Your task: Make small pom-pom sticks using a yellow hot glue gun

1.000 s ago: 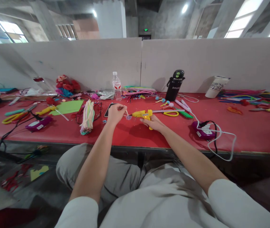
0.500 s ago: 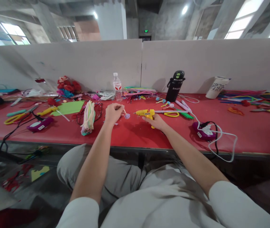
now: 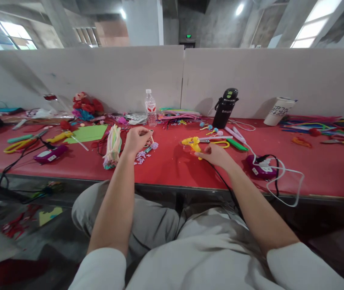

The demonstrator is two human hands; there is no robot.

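My left hand (image 3: 137, 141) is closed in a pinch on a thin pale stick that carries a small purple ball (image 3: 154, 145). Just below it lies a scatter of small purple pieces (image 3: 141, 158). A yellow glue gun (image 3: 191, 141) rests on the red table, its nozzle pointing left. Beside its handle, my right hand (image 3: 218, 156) has its fingers loosely apart, not wrapped round it. Whether a fingertip still touches the handle is hard to see. Yellow-handled scissors (image 3: 220, 143) lie behind that hand.
A bundle of pastel pipe cleaners (image 3: 112, 147) lies left of my left hand. Behind stand a clear water bottle (image 3: 150, 108) and a black flask (image 3: 224, 108). Several small ball-topped sticks (image 3: 212, 131) lie near the flask. At right is a purple power block (image 3: 261, 167) with cables.
My right hand has let go of the glue gun, which now sits slightly farther right on the table. My left hand has shifted a little left with the purple ball, uncovering the small purple pieces.
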